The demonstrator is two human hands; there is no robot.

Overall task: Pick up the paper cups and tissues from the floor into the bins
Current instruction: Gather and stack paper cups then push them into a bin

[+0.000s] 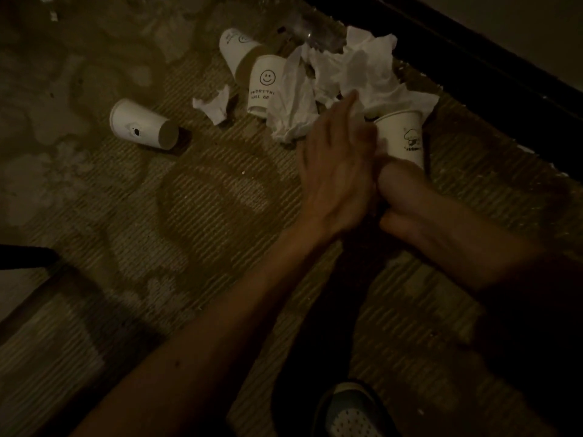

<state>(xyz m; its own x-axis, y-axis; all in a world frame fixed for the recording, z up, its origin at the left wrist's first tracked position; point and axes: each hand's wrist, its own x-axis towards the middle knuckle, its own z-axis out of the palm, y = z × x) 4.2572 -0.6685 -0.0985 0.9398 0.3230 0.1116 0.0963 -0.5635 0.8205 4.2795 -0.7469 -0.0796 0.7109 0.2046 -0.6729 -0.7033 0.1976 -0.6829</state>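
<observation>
Clear plastic bottle (315, 33) lying near a dark wall strip (473, 58), pale perforated shoe (350, 411) at bottom edge

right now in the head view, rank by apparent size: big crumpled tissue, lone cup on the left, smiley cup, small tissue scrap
1. big crumpled tissue
2. lone cup and smiley cup: look about alike, not ranked
3. small tissue scrap

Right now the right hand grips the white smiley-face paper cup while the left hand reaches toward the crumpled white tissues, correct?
No. The head view shows the right hand gripping the white mushroom-print paper cup; the white smiley-face paper cup lies beside the crumpled white tissues. The left hand reaches toward those tissues as stated.
</observation>
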